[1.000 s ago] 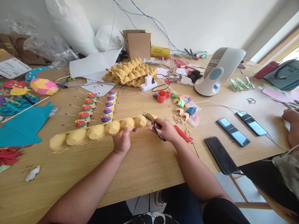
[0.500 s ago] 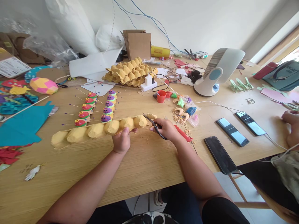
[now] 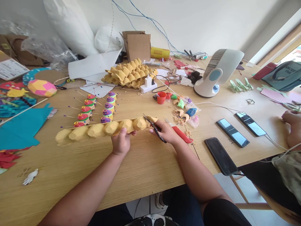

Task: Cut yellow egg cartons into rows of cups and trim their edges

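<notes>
A long strip of yellow egg carton point(image 3: 96, 130), its cups bulging upward, is pinched in my left hand point(image 3: 120, 143) with the thumb on top. My right hand point(image 3: 166, 131) is closed around black-handled scissors point(image 3: 158, 131), whose blades lie at the strip's right end, by the last cup. Just beyond the strip stand two rows of painted carton pieces: red-and-green ones point(image 3: 86, 109) with pins sticking out, and purple ones point(image 3: 109, 105). A red-handled knife point(image 3: 182, 134) lies right of my right hand.
Stacked yellow egg trays point(image 3: 129, 73) and a white power strip point(image 3: 149, 86) are farther back. A red cup point(image 3: 161, 98), a white fan point(image 3: 217, 73) and several phones point(image 3: 232, 132) lie to the right. Another person's hand point(image 3: 293, 121) rests at the right edge.
The strip's left end has lifted slightly and shifted right. My right hand has barely moved, with the scissors still at the strip's right end. The view has shifted a little.
</notes>
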Motion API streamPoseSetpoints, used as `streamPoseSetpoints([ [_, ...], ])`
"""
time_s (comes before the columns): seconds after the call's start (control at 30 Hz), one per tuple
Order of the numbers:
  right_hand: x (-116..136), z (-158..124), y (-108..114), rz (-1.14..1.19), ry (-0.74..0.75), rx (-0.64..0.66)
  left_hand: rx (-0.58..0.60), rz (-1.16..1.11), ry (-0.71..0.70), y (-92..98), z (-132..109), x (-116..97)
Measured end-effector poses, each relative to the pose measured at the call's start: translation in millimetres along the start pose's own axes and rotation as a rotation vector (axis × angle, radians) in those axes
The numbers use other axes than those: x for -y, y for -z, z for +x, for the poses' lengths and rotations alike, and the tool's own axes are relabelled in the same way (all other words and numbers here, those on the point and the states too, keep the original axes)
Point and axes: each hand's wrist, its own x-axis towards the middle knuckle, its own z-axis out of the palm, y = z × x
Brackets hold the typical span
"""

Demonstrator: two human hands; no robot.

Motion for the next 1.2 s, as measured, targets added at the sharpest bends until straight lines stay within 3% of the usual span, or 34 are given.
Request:
streamPoseSetpoints([
  [0.23, 4.1, 0.5, 0.2, -0.045, 0.043, -0.037, 0.086, -0.051, 0.094, 0.3, -1.3, -0.8],
  [0.57, 0.7, 0.2, 3.7, 0.019, 0.105, 0.069, 0.084, -0.026, 0.051, 1.1, -1.1, 0.8],
  [0.87, 1.0, 1.6, 1.7, -0.202, 0.073, -0.039, 0.081, 0.015, 0.047, 1.5, -0.1, -1.3],
  [1.2, -3.6, 2.5, 5.2, -0.176, 0.095, -0.098, 0.103, 0.000, 0.022, 2.3, -0.5, -1.0],
])
